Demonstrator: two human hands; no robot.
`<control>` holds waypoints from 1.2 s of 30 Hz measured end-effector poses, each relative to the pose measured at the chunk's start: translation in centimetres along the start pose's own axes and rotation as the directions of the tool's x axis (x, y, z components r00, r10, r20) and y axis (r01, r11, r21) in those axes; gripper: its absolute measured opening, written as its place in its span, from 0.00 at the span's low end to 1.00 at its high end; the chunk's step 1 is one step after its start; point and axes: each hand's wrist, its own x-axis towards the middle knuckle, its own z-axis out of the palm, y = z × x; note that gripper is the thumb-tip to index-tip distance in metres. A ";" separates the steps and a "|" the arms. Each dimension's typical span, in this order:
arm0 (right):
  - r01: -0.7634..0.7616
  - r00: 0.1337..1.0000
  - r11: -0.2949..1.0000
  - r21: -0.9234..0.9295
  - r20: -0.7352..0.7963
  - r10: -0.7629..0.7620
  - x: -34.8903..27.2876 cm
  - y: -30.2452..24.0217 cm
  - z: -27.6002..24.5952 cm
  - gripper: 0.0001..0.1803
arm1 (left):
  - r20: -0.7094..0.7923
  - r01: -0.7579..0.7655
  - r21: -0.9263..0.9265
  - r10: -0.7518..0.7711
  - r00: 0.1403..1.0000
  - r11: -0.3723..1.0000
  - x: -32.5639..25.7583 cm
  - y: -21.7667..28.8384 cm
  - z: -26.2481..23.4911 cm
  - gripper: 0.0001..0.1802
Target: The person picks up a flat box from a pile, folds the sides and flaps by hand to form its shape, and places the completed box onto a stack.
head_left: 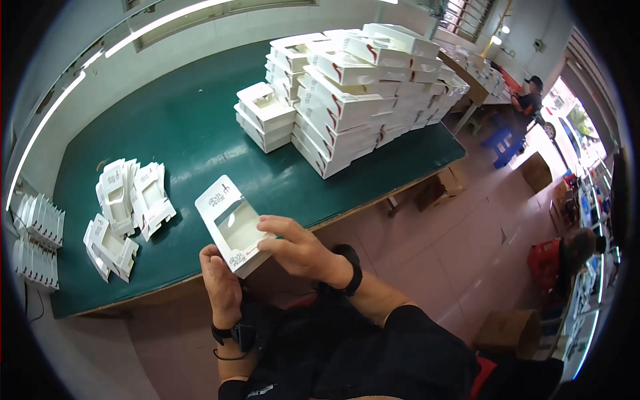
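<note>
Box (233,225), white cardboard with a cut-out window in its face, sits between 2 hands just off the near edge of the green table (193,127). It is tilted, its top end leaning over the table edge and its bottom end toward the person. The left hand (221,283) cups the bottom corner from below, fingers curled against it. The right hand (300,252) lies on the box's right side, thumb and fingers half closed and pinching the edge by the window.

Judging by that grip, the folding of this 1 box is in hand, near its end flap; the next move likely calls for a firm pinch and a square tuck.

On the table, flat white blanks (127,213) lie to the left of the box, and tall stacks of finished boxes (347,93) stand farther back.
</note>
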 end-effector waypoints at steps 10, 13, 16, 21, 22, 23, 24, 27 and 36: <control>-0.284 0.950 0.959 -0.011 0.128 0.283 -0.4 -1.0 1.1 0.36 | -0.145 0.006 0.158 0.018 0.989 0.987 1.3 -2.4 -1.4 0.23; -0.295 0.947 0.952 -0.083 0.109 0.303 -0.2 -0.6 1.5 0.40 | -0.159 -0.043 0.198 0.076 0.984 0.979 1.4 -3.2 -0.8 0.23; -0.277 0.952 0.950 -0.140 0.093 0.292 0.6 -0.2 1.6 0.42 | -0.141 -0.074 0.221 0.107 0.984 0.973 1.9 -3.7 -0.6 0.24; -0.186 0.977 0.964 -0.190 0.066 0.202 2.7 0.8 1.9 0.42 | -0.104 -0.142 0.235 0.170 0.980 0.962 3.0 -3.2 -0.4 0.25; -0.159 0.983 0.968 -0.193 0.059 0.174 3.3 1.2 2.0 0.42 | -0.094 -0.156 0.236 0.182 0.979 0.959 3.3 -3.2 -0.7 0.25; -0.154 0.984 0.970 -0.189 0.064 0.169 4.0 1.7 1.8 0.42 | -0.082 -0.170 0.235 0.194 0.978 0.957 3.5 -3.2 -1.0 0.25; -0.142 0.987 0.962 -0.233 0.045 0.157 4.8 2.5 1.6 0.41 | -0.087 -0.174 0.235 0.199 0.976 0.956 3.7 -3.1 -1.4 0.25; -0.116 0.992 0.942 -0.315 0.012 0.127 7.4 5.6 0.6 0.40 | -0.018 -0.224 0.652 0.310 0.951 0.725 3.8 -3.2 -3.3 0.20; -0.403 0.914 0.690 -0.602 -0.311 0.262 15.0 17.2 -1.1 0.37 | 0.156 -0.281 0.904 0.362 0.919 0.322 3.7 -3.2 -3.1 0.19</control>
